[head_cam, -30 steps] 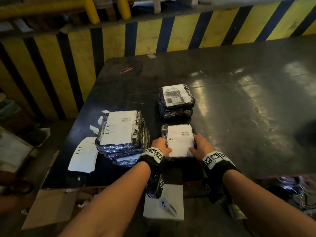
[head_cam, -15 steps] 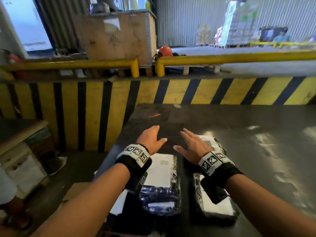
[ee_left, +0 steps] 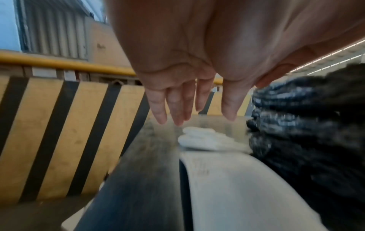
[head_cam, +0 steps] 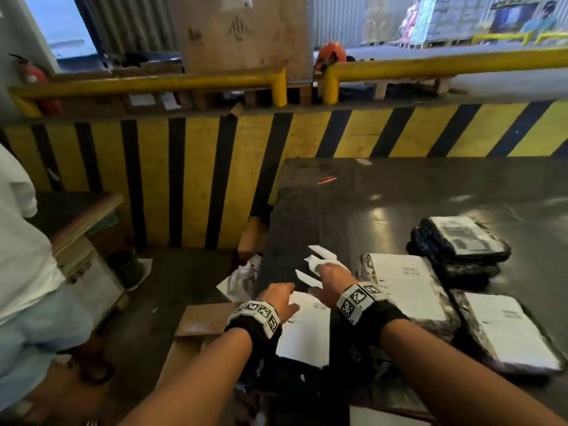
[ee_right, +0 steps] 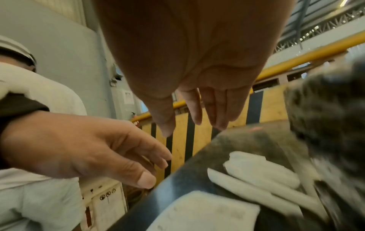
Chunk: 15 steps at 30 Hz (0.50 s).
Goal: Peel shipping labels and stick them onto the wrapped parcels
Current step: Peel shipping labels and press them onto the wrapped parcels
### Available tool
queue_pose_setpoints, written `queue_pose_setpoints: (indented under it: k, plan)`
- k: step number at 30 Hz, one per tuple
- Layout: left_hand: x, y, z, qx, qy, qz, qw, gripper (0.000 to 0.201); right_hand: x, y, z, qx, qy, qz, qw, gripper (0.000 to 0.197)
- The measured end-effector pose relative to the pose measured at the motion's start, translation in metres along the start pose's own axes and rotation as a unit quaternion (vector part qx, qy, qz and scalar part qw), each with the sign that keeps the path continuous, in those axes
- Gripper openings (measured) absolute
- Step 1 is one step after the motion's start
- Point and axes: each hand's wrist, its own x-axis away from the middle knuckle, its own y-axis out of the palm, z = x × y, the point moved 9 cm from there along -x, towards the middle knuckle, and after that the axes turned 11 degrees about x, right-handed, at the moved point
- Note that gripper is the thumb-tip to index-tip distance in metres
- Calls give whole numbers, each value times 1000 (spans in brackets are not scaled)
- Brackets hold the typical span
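Three black-wrapped parcels lie on the dark table [head_cam: 399, 195], each with a white label on top: a far one [head_cam: 458, 241], a middle one [head_cam: 405, 287] and a near one [head_cam: 507, 330]. A loose white label sheet [head_cam: 307, 330] lies flat by the table's left edge. Beyond it are torn white paper strips [head_cam: 319, 259]. My left hand [head_cam: 284, 295] hovers over the sheet's far left corner with straight fingers and holds nothing. My right hand [head_cam: 325, 272] is open beside the strips, just left of the middle parcel. The left wrist view shows straight fingers [ee_left: 177, 109] above the sheet [ee_left: 237, 187].
A yellow and black striped barrier [head_cam: 215, 167] stands behind the table. A person in a white shirt [head_cam: 18, 241] stands at the left beside a low wooden bench [head_cam: 83, 216]. Cardboard [head_cam: 199, 327] lies below the table's left edge.
Both hands left the near parcel's label and moved left to hover over the loose sheet and strips. The head view swung up and to the left.
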Motion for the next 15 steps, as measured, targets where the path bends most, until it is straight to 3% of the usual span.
queue_pose_setpoints:
  k: [5,10,15]
  plan:
    - [0,38,-27,-3,21,-45,999,55,5,74,29,-13,137,-122,983,45]
    - [-2,59,-39,-16,32,-73,997,55,8,122,53,-90,214,-179,956,53]
    - [-1,69,-42,-16,41,-75,996,55,8,156,72,-142,281,-184,931,54]
